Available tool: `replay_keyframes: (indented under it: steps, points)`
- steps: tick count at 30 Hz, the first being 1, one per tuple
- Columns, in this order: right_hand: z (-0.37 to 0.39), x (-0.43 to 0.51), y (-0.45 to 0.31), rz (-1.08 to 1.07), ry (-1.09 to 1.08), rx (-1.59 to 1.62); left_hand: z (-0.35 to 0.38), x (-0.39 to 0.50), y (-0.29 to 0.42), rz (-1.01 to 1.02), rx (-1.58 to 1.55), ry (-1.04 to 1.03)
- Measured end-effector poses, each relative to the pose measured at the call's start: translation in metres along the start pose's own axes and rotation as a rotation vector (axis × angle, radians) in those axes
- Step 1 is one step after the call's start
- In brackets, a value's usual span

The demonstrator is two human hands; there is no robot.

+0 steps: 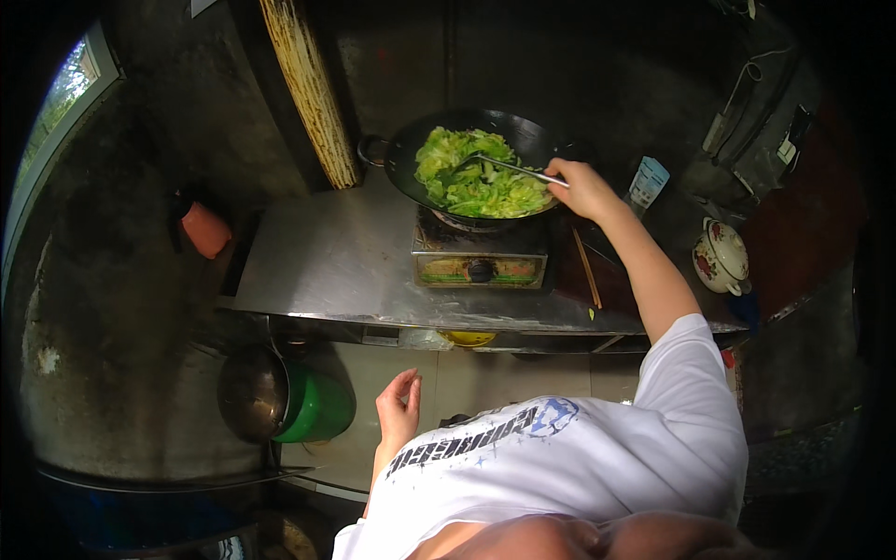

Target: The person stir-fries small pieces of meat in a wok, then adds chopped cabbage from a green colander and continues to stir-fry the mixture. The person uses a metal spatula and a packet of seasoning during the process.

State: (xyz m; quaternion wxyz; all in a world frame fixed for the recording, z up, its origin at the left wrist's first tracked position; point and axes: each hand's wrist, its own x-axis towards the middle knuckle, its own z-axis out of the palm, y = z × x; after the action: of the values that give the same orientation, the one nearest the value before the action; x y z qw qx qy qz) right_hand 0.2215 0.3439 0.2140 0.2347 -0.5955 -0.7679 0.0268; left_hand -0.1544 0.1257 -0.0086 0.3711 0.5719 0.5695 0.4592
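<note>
A dark wok (401, 166) with loop handles sits on a gas stove (480, 269) that has a black knob on its front. Torn green leaves (483, 196), which look like cabbage or lettuce, fill much of the wok. My right hand (578, 187) grips the handle end of a metal ladle or spatula (514, 168), whose head is partly buried among the leaves. Well below the steel counter's front edge, my left hand (399, 402) hangs near my body, fingers loosely curled, thumb apart and nothing visible in it.
The stove stands on a steel counter (329, 252). Right of it lie wooden chopsticks (586, 267), a blue-and-white packet (648, 182) and a floral lidded enamel pot (721, 255). A green bucket (315, 404) stands low left under a round metal lid (250, 393). An orange-red object (205, 229) is farther left.
</note>
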Motion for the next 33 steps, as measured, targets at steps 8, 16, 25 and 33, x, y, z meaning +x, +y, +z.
replay_keyframes:
  steps: [8,16,25,33]
  points:
    - [-0.131,-0.051,-0.011,0.107,-0.101,-0.267,-0.003,-0.006,-0.004,-0.037,-0.035,0.047]
    - [-0.019,-0.006,-0.016,0.025,-0.138,-0.087,-0.002,-0.006,-0.003,-0.002,-0.046,0.062]
    - [-0.079,-0.031,-0.001,-0.017,-0.133,-0.062,-0.006,-0.016,-0.010,-0.066,-0.042,0.085]
    - [-0.066,-0.014,0.008,-0.049,0.033,-0.089,-0.011,-0.017,-0.009,-0.057,0.010,0.125]
